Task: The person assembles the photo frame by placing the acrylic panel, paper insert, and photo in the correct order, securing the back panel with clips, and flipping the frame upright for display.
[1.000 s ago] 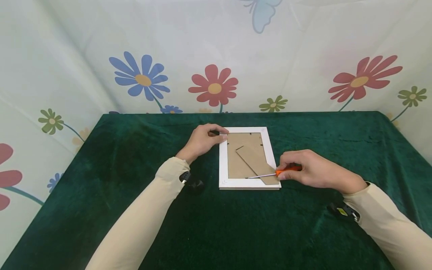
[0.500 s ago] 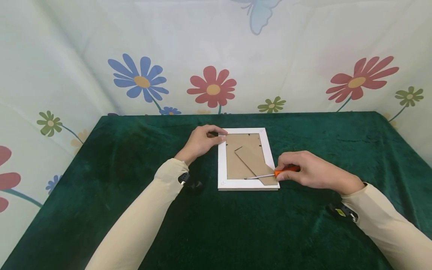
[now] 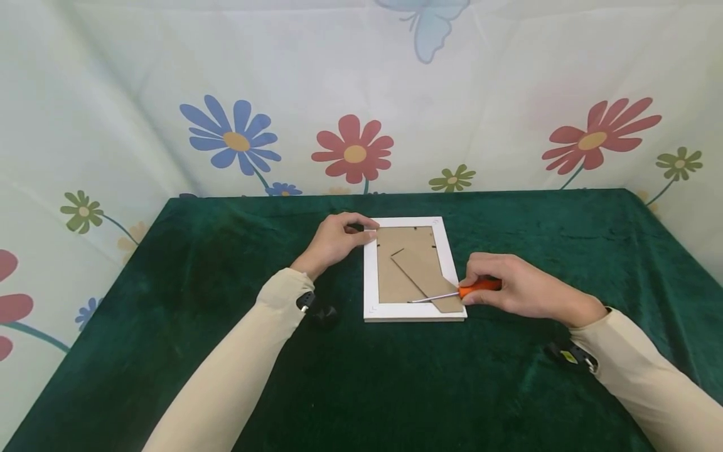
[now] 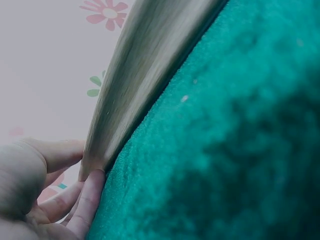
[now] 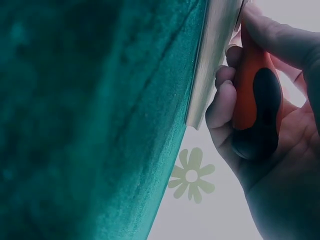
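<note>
A white picture frame (image 3: 369,276) lies back side up on the green cloth, its brown backing board (image 3: 407,270) and slanted stand leg (image 3: 420,276) showing. My left hand (image 3: 333,242) holds the frame's far left corner between thumb and fingers; the left wrist view shows fingertips (image 4: 92,187) against the frame's wooden side (image 4: 135,80). In my right hand (image 3: 514,282) is a screwdriver with an orange and black handle (image 5: 255,90), gripped by thumb and fingers over the near right part of the frame. Its thin metal shaft (image 3: 435,297) crosses the stand leg, the tip at the backing's near edge.
Small dark tabs (image 3: 433,247) sit along the inner rim of the frame. Dark green velvety cloth (image 3: 361,383) covers the table. Behind it hangs a pale flower-printed backdrop (image 3: 491,81). Each wrist carries a dark strap with a small device.
The head view has tilted up slightly, so everything sits a little lower in it. Both hands keep their holds, and the screwdriver tip stays at about the same spot on the frame.
</note>
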Demonstrator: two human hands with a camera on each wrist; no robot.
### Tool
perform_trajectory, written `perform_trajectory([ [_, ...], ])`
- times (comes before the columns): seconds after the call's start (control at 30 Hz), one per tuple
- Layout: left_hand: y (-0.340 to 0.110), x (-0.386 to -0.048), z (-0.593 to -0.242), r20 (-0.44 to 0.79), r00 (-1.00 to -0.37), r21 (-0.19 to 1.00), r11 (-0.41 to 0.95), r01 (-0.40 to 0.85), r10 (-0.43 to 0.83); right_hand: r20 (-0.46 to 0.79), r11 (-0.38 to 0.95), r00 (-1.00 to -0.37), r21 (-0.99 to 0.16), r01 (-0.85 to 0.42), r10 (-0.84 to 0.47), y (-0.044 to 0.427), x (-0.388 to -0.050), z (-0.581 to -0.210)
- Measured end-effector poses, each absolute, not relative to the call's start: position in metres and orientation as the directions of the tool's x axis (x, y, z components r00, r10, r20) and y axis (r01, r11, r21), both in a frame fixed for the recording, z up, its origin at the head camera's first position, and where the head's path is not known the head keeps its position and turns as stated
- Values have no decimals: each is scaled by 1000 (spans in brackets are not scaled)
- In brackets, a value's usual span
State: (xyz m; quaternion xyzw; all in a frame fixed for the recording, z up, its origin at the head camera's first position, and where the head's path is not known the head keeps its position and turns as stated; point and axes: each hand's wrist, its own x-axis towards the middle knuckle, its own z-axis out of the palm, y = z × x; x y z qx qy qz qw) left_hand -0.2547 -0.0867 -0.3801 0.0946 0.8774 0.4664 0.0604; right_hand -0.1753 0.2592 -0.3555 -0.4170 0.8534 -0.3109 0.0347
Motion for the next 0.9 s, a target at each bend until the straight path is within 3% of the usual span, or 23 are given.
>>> perform_trajectory([
  [0.9,-86,-258,-380,-17,-972,825,552,120,235,132,538,-685,-521,-662,-716,252,-171,-350],
])
